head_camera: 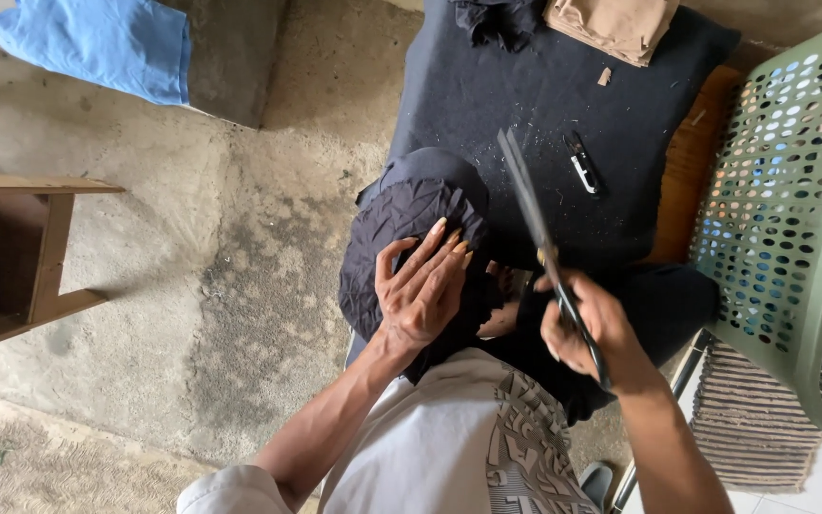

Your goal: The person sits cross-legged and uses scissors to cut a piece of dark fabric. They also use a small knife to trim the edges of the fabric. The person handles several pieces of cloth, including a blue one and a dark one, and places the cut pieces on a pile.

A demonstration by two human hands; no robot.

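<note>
Here the left hand (422, 290) lies flat on a crumpled piece of dark navy cloth (397, 228), fingers stretched long and a little spread, the fingertips (449, 240) pressing the upper right part of the bunched fabric while the palm sits on its lower edge; nothing is pinched between the fingers, they only bear down on it. The cloth rests over the person's lap, just below and partly overlapping a dark padded board (525, 105) that carries specks of lint and thread. The right hand (587, 328) is closed around the black handles of a large pair of scissors (539, 233), the fingers curled tight through and about the loops, and the long blades rise from the fist up and to the left, ending above the cloth's right side, close to the left fingertips but apart from them. The blades look shut or nearly so, though the angle makes that hard to judge. On the board, right of the blade tips, lies a small black thread snipper (582, 164). At the board's far end sit a folded tan cloth (616, 24) and a dark bundle of fabric (497, 19). A pale green perforated plastic basket (792, 190) stands to the right, touching the board's side, above a striped mat (749, 419). To the left, on the rough concrete floor (240, 257), are a wooden stool (11, 252) and, further off, a blue cloth (97, 43).
</note>
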